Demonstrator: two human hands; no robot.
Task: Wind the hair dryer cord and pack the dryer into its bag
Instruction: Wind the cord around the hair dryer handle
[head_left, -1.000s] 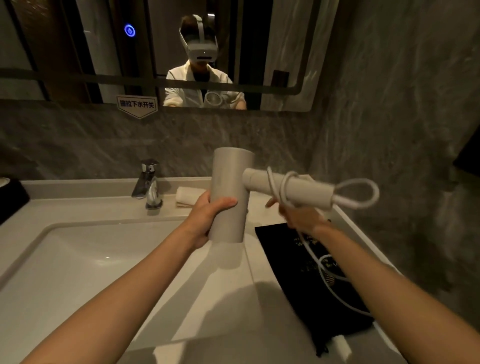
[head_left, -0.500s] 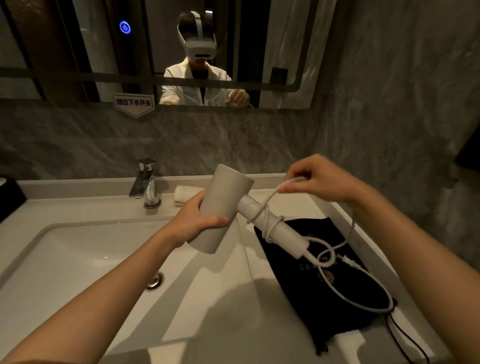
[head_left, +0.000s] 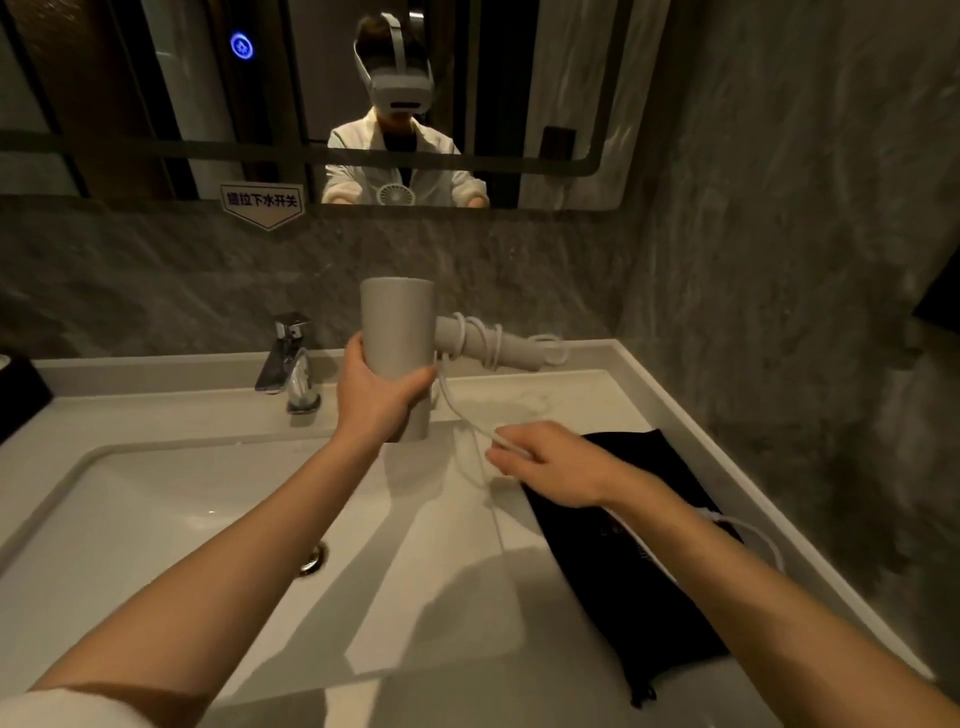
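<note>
A: How far along is the winding?

B: Partway, I judge. Several turns of the cord (head_left: 475, 340) sit around the dryer's handle (head_left: 498, 349), but a loose length drops from the handle towards 5 o'clock into the right hand (head_left: 558, 470), and more trails over the bag (head_left: 670, 582). The plug end is not clear to me.

A: And the packing?

B: Not begun. The black bag lies flat on the counter (head_left: 545, 395) at about 4 o'clock from the dryer, beside the sink (head_left: 156, 519).

A: Where is the hair dryer (head_left: 397, 332)?

B: Held in the air above the counter, near the tap (head_left: 288, 364). Its barrel stands upright, long axis 12 to 6 o'clock; the handle juts sideways towards 3 o'clock.

A: The hands?

B: The left hand (head_left: 376, 397) has its fingers wrapped around the barrel's lower part. The right hand's fingers are lightly curled, pinching the loose cord.

A: What is left?

B: The remaining turns, then the bag.
</note>
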